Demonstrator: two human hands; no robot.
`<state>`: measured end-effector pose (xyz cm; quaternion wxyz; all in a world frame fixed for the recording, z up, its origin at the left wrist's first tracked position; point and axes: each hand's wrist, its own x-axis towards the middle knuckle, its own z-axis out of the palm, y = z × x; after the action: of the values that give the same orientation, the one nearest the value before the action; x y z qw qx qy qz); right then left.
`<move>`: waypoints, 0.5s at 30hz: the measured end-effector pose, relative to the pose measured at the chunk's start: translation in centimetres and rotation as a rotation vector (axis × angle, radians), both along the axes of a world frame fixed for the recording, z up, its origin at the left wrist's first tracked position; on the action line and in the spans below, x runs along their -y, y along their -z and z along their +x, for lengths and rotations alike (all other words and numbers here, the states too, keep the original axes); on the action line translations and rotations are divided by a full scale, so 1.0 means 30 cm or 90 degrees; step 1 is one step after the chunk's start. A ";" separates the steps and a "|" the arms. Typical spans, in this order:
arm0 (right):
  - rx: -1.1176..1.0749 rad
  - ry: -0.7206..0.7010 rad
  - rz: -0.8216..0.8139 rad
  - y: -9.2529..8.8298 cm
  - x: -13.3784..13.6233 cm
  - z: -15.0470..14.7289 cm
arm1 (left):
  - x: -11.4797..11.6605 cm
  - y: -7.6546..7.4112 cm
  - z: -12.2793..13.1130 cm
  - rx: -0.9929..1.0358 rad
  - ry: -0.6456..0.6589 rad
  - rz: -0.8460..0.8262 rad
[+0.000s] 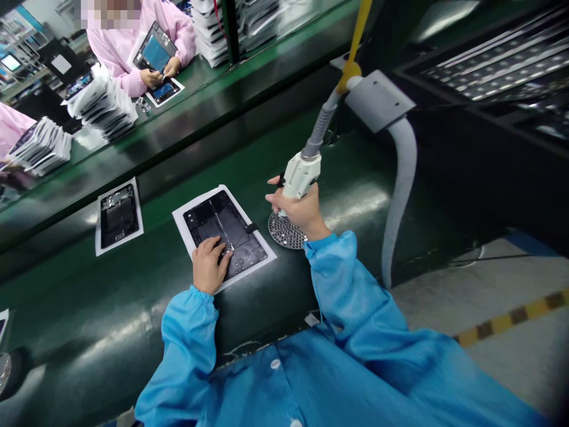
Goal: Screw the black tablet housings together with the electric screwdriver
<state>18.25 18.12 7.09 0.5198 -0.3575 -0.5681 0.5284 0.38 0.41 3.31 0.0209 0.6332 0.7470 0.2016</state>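
Observation:
My right hand (304, 207) is wrapped around a white electric screwdriver (302, 175) that hangs from a grey spring sleeve. Its lower end points down at a round perforated tray (285, 231) of small screws, partly hidden by the hand; contact cannot be told. My left hand (208, 265) lies on the lower left part of a black tablet housing (235, 222), its fingers spread and slightly bent. The fingertips are beside a small silvery part (228, 247) on the housing. Under the housing is a white sheet (181, 219), and a small black block (251, 227) sits at its right edge.
Another tablet housing (119, 216) lies on a white sheet to the left on the green bench (111, 332). A grey hose (402, 172) curves down at the right. Across a raised rail, a co-worker in pink (180, 26) handles a tablet beside stacked sheets (104, 101).

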 end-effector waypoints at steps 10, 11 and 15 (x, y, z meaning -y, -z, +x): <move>0.002 -0.008 -0.002 0.003 0.003 -0.001 | -0.011 -0.014 -0.032 0.041 0.018 -0.001; 0.002 -0.010 0.000 0.004 0.002 -0.002 | -0.013 -0.018 -0.034 0.036 0.019 -0.008; -0.004 -0.019 0.002 0.013 -0.002 -0.004 | -0.027 -0.030 -0.041 0.021 0.018 -0.046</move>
<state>18.14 18.17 6.69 0.5142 -0.3465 -0.5729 0.5361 -0.86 1.22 4.20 0.0587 0.6395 0.7440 0.1845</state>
